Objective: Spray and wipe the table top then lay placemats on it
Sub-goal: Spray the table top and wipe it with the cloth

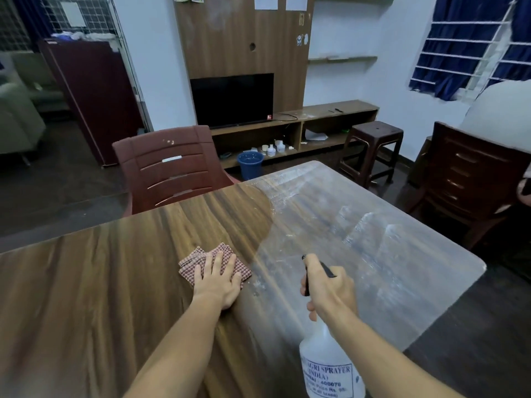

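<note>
The table top [120, 254] was half dusty; the left hand [217, 280] pressed flat, open, on the checked cloth [227, 254] for wiping; the right hand [327, 285] gripped the spray bottle [327, 366], nozzle toward the dusty side.

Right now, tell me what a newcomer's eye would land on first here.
The table top splits in two: dark clean wood on the left, a whitish dusty film on the right. At the boundary the left hand presses flat on a checked cloth, while the right hand aims a white spray bottle at the dusty half.
</note>
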